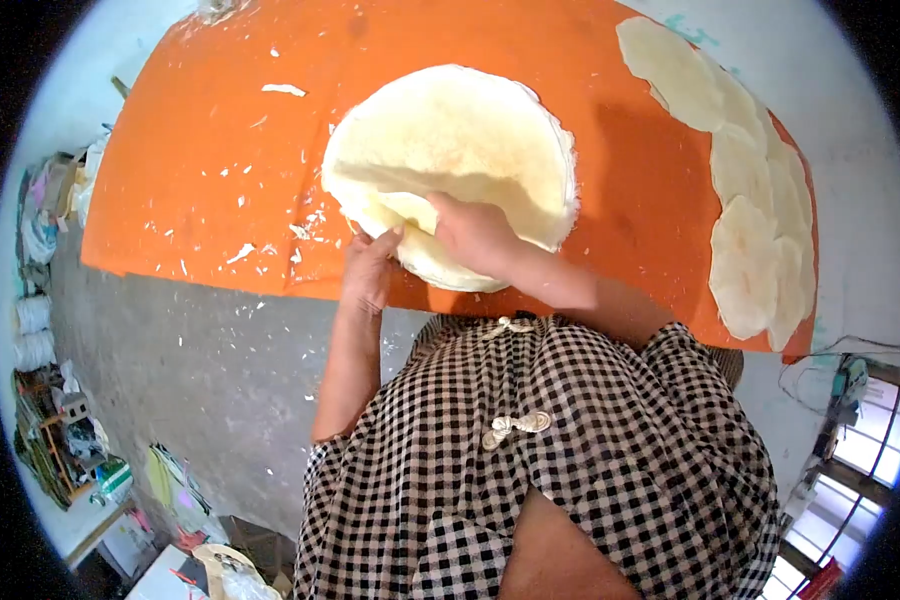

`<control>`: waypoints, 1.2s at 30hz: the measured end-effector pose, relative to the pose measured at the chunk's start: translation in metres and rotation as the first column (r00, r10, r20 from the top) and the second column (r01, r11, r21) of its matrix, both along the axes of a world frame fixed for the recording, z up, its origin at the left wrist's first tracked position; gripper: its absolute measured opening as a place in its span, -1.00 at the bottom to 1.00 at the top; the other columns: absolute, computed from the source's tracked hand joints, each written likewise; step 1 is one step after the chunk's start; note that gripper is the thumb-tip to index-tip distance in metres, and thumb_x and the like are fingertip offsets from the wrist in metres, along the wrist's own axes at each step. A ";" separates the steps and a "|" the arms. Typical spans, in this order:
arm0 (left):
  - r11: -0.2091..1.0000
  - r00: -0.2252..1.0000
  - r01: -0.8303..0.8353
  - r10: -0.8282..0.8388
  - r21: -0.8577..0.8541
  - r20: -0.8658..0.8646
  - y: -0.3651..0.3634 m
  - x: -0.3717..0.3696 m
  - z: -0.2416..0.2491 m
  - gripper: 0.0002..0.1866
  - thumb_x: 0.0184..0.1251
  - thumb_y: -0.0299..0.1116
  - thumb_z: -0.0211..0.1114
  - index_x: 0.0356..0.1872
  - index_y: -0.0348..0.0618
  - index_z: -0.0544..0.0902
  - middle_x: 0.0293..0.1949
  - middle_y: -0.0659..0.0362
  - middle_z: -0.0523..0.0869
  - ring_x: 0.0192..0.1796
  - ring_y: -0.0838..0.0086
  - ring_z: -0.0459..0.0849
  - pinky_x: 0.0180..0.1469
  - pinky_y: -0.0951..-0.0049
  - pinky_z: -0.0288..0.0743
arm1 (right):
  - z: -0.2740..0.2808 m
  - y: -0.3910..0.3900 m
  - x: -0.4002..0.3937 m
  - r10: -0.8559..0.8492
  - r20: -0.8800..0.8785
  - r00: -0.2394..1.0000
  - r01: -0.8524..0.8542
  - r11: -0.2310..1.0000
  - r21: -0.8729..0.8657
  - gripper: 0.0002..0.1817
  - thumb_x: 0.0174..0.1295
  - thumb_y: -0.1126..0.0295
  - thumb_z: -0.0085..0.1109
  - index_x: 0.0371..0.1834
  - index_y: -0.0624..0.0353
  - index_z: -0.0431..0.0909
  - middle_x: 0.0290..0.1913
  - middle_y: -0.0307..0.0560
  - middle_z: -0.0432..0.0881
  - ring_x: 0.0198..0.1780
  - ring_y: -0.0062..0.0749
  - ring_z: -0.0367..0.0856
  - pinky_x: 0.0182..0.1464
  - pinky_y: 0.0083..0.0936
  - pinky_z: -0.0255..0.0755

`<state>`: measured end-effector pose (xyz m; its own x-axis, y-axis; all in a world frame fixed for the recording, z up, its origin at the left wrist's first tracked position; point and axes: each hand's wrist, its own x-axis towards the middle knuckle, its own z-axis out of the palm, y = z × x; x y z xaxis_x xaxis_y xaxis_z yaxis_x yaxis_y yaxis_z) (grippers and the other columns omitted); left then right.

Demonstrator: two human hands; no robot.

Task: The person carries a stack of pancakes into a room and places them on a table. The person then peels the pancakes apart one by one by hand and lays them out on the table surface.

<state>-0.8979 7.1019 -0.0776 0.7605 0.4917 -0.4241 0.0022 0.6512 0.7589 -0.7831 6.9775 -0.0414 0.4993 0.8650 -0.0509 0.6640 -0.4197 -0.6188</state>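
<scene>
A round, cream-coloured sheet (460,130) with a frayed white rim lies at the middle of the orange table, apparently on top of more layers. Its near-left edge is lifted and curled over. My left hand (370,265) is closed on that edge, thumb and fingers pinching it at the rim. Over the near part of the sheet, my right hand (475,238) is closed beside the curled flap, its fingers bent inward and partly hidden. I cannot tell what the right fingers hold.
Overlapping cream sheets (760,255) lie along the right side of the orange table (640,170). White scraps (240,253) are scattered over its left half and the grey floor (210,350). White rolls (35,333) and cluttered goods stand along the left wall.
</scene>
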 end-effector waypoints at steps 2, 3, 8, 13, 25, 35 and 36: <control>0.998 0.993 -0.018 0.024 0.053 -0.115 0.000 0.010 -0.019 -0.69 0.14 -0.50 0.11 -0.06 -0.31 0.43 -0.14 0.09 0.57 -0.15 0.35 0.57 -0.14 0.35 0.48 | 0.010 0.004 -0.002 -0.044 0.061 0.997 0.050 0.994 -0.098 -0.75 0.17 0.38 -0.15 -0.16 0.21 0.47 -0.41 0.18 0.56 -0.32 -0.09 0.56 -0.26 -0.29 0.42; 0.993 0.993 -0.081 0.073 -0.084 -0.093 0.003 0.018 -0.035 -0.69 0.14 -0.45 0.11 -0.07 -0.33 0.46 -0.14 0.08 0.57 -0.11 0.34 0.55 -0.13 0.36 0.48 | -0.005 0.006 0.005 -0.040 0.042 0.998 0.042 0.998 -0.051 -0.76 0.15 0.39 -0.13 -0.19 0.21 0.49 -0.39 0.20 0.57 -0.29 -0.09 0.56 -0.22 -0.26 0.41; 0.942 0.966 -0.200 0.143 -0.269 -0.214 0.021 0.006 -0.050 -0.64 0.18 -0.38 0.08 0.00 -0.27 0.40 -0.07 0.08 0.53 -0.03 0.26 0.51 0.00 0.24 0.43 | -0.011 0.027 0.097 -0.114 -0.065 0.991 0.126 0.965 0.228 -0.78 0.03 0.45 -0.15 -0.40 0.26 0.52 -0.39 0.17 0.57 -0.31 -0.06 0.56 -0.26 -0.17 0.40; 0.979 0.973 -0.148 0.119 -0.140 -0.198 0.024 0.003 -0.047 -0.58 0.15 -0.33 0.11 0.05 -0.22 0.36 -0.03 0.08 0.51 0.02 0.22 0.48 0.08 0.18 0.39 | 0.075 -0.033 0.243 -0.266 -0.232 0.936 0.350 0.782 0.516 -0.80 0.04 0.46 -0.12 -0.33 0.28 0.48 -0.33 0.11 0.54 -0.30 -0.13 0.56 -0.30 -0.21 0.44; 0.973 0.987 -0.134 0.115 -0.188 -0.110 0.046 -0.051 -0.031 -0.51 0.00 -0.27 0.21 0.00 -0.22 0.41 -0.05 0.10 0.53 0.00 0.22 0.50 0.03 0.18 0.43 | -0.092 -0.374 0.326 -0.341 -0.934 -0.107 0.983 -0.180 -0.047 -0.79 0.09 0.43 0.05 -0.18 0.15 0.41 -0.28 -0.07 0.52 -0.32 -0.30 0.56 -0.40 -0.31 0.53; 0.975 0.986 -0.155 0.144 -0.159 -0.082 0.037 -0.066 -0.040 -0.44 0.03 -0.28 0.22 0.09 -0.28 0.34 0.02 0.04 0.48 0.05 0.21 0.47 0.06 0.19 0.41 | -0.090 -0.333 0.244 -0.259 -0.917 -0.303 0.942 -0.228 -0.247 -0.81 0.11 0.28 0.03 -0.31 0.14 0.36 -0.37 -0.11 0.50 -0.27 -0.30 0.53 -0.19 -0.37 0.41; 0.980 0.990 -0.138 0.131 -0.146 -0.057 0.029 -0.067 -0.030 -0.43 0.04 -0.28 0.21 0.10 -0.28 0.33 0.05 0.04 0.46 0.07 0.21 0.45 0.07 0.18 0.41 | -0.122 -0.343 0.250 -0.733 -0.664 -0.148 0.986 -0.160 -0.043 -0.78 0.09 0.28 0.04 -0.28 0.17 0.37 -0.34 -0.08 0.50 -0.24 -0.29 0.53 -0.18 -0.38 0.41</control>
